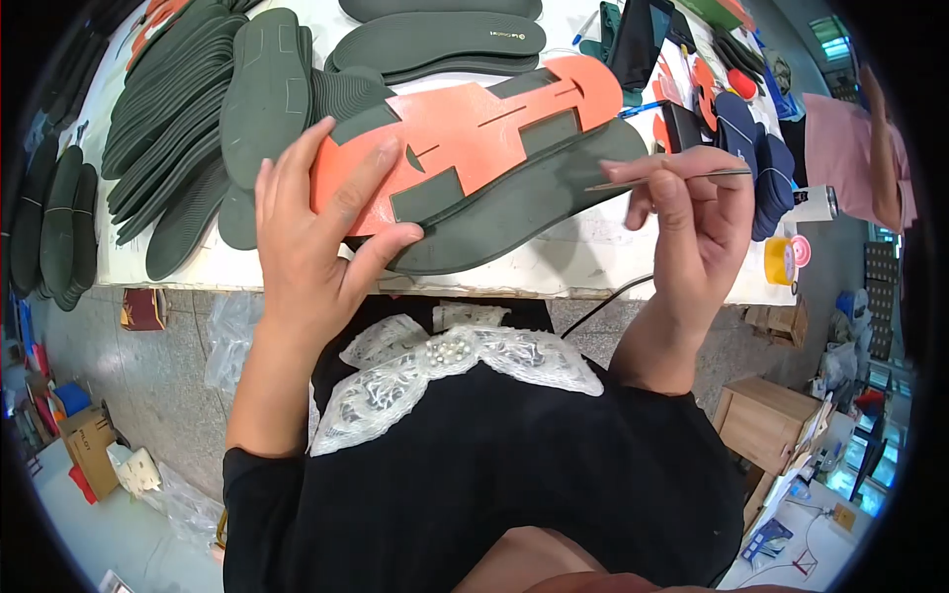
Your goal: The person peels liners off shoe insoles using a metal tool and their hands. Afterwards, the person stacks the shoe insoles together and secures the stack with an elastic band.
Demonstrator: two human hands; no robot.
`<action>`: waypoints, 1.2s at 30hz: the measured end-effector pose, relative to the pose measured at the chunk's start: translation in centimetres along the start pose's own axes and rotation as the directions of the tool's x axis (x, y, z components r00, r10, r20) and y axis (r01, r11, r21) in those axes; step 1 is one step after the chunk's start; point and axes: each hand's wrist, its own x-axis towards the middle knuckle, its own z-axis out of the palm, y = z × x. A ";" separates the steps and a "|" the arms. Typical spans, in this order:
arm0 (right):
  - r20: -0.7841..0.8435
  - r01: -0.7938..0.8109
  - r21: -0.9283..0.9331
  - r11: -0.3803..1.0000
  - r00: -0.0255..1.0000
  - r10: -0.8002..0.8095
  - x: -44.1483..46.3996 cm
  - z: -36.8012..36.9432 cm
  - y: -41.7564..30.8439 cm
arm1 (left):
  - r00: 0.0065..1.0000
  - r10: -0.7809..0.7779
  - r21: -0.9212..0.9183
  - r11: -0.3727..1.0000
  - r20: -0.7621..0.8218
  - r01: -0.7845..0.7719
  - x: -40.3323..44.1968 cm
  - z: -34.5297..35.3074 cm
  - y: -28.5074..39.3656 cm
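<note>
My left hand (321,212) presses a flat orange template (465,128) onto a dark green insole (514,212), fingers across the template and thumb at the insole's edge. Cut-outs in the template show dark green material beneath. In my right hand (697,203) is a thin, pointed, stick-like tool (672,179), pinched between thumb and fingers. Its tip points left, over the insole's right end; I cannot tell whether it touches. Behind my left hand lies another dark green insole (265,109) with faint rectangular outlines on it.
Stacks of dark green insoles (163,128) fill the table's left side, and more insoles (440,40) lie at the back. Dark blue insoles (756,158), a yellow tape roll (778,260) and pens are at the right. A person in pink (840,148) is beyond the table's right side.
</note>
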 end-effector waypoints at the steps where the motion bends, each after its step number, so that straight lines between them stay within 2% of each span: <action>1: 0.036 0.012 0.032 0.999 0.999 -0.014 0.0 0.4 0.2 | 1.000 0.011 -0.007 1.000 0.001 -0.011 -0.1 0.0 0.0; 4: 0.147 0.036 0.127 0.991 0.988 -0.054 -0.2 1.4 0.6 | 0.999 0.032 -0.030 0.999 0.008 -0.031 -0.8 0.4 0.3; 10: 0.170 0.040 0.169 0.985 0.983 -0.069 0.4 1.9 0.9 | 1.000 0.014 -0.052 0.999 0.011 -0.013 -1.0 1.1 1.5; 14: 0.153 0.090 0.052 0.995 0.983 -0.097 0.9 1.6 1.1 | 0.999 0.019 0.017 1.000 0.047 -0.020 -0.7 0.6 2.2; 19: 0.190 0.015 0.160 0.987 0.981 -0.045 0.7 2.6 1.6 | 1.000 0.005 -0.018 1.000 0.014 -0.005 -1.0 1.3 1.8; 24: 0.263 0.003 0.094 0.996 0.964 -0.028 0.7 2.8 1.7 | 0.999 0.033 0.022 0.999 0.042 -0.034 -0.7 0.9 2.2; 29: 0.262 -0.036 0.091 0.995 0.965 0.011 0.4 3.5 1.7 | 0.999 0.044 0.090 0.995 0.030 -0.047 -1.0 1.0 2.2; 36: 0.253 -0.055 0.087 0.995 0.967 0.031 0.3 3.6 1.5 | 1.000 -0.003 0.046 0.999 0.020 0.002 -1.0 1.1 2.5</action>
